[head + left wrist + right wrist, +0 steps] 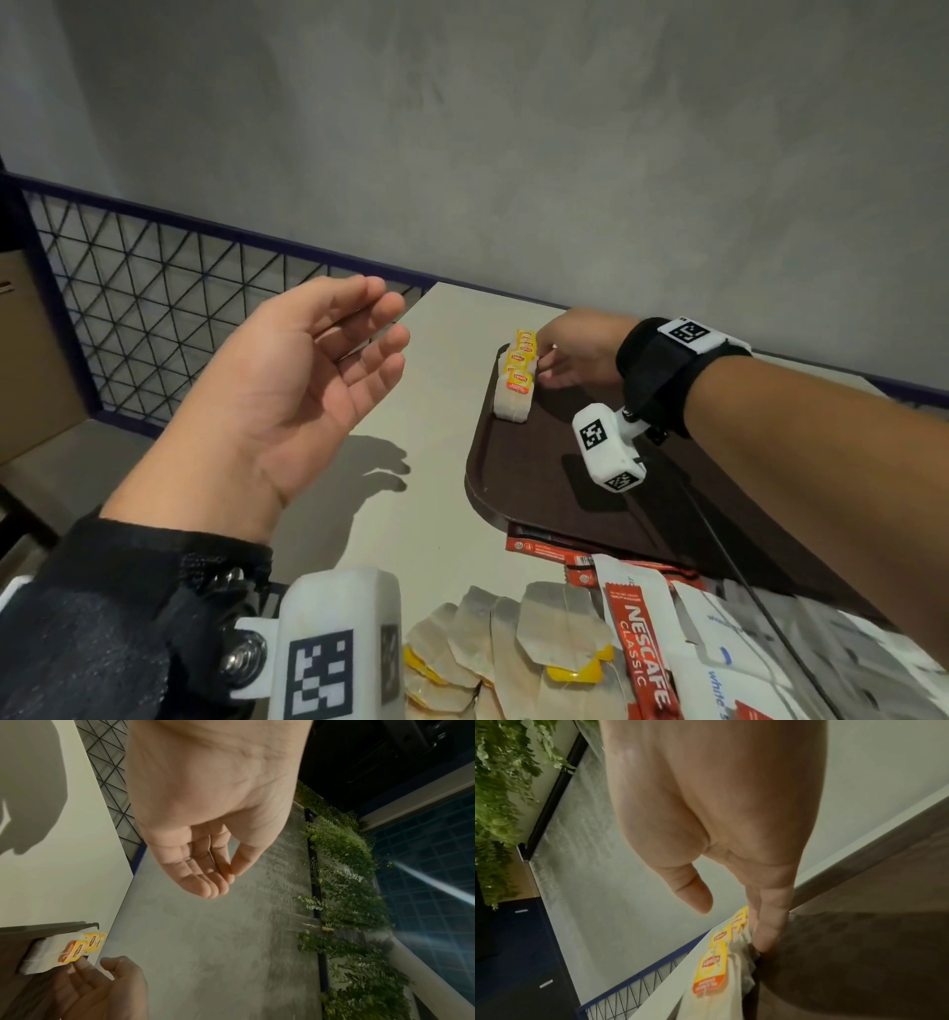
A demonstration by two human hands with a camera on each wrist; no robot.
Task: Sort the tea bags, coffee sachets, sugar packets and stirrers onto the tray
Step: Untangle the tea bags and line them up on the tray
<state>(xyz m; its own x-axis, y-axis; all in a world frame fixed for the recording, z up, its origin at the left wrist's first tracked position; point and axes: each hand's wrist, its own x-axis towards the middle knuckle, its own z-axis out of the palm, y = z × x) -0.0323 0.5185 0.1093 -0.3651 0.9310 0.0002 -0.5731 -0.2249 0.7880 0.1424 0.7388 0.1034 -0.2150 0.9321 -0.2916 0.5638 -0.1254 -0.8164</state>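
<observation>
Tea bags [517,377] with yellow tags stand in a row at the tray's [518,488] ten o'clock corner, where the right hand [577,354] rests straight fingers [770,925] against them, thumb apart. Left hand [287,390] hovers palm-up above the surface [411,519], fingers relaxed and empty. At six o'clock, loose tea bags [513,647], Nescafe sachets [639,652] and white sugar packets [729,658] lie heaped.

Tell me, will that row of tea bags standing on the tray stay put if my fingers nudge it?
Probably not. The tea bags stand on edge, leaning together on the tray, so they may topple. They look like thin soft paper, likely light and floppy. The right hand touches them with straight fingers.
</observation>
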